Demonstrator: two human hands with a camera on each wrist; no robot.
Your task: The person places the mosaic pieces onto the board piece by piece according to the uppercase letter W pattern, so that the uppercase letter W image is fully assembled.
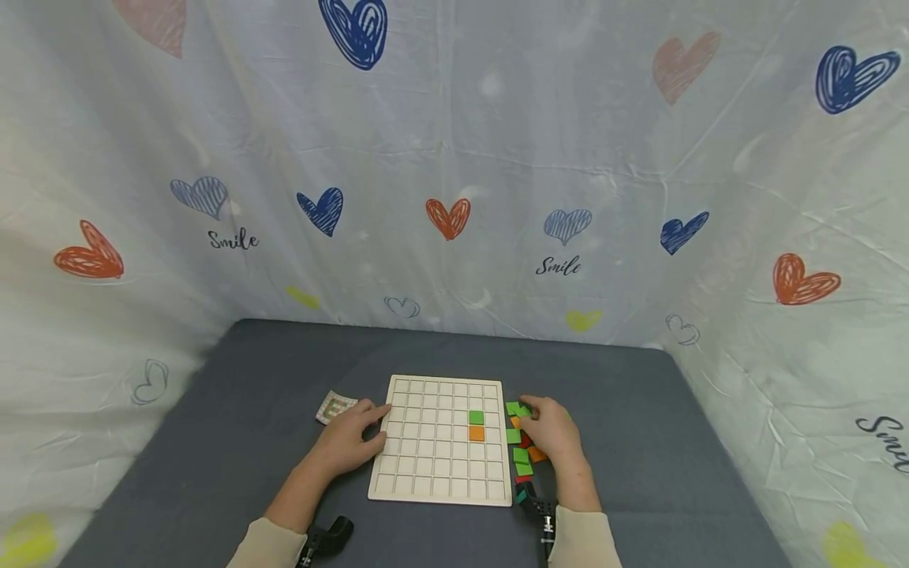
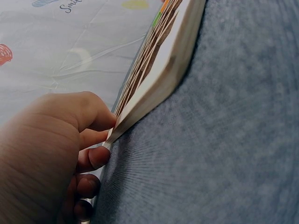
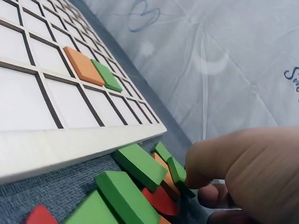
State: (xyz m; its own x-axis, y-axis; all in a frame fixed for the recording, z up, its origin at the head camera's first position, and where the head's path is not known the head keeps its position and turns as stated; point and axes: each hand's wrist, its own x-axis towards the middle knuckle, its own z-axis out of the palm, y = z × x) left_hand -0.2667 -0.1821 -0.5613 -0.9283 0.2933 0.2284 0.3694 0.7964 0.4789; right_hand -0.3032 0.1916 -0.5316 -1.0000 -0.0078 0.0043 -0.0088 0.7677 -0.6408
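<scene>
A pale wooden grid board lies on the table, with a green tile and an orange tile in neighbouring cells of its right half. My left hand rests at the board's left edge, index finger and thumb touching it and spread apart. In the left wrist view, fingertips meet the board's corner. Right of the board, my right hand is over a pile of loose tiles. Its fingers pinch a tilted green tile; the far side of that grip is hidden.
Loose green, orange and red tiles lie along the board's right edge, some overlapping. A small patterned card lies beyond the left hand. Dark grey cloth covers the table, and a white curtain with hearts hangs behind it.
</scene>
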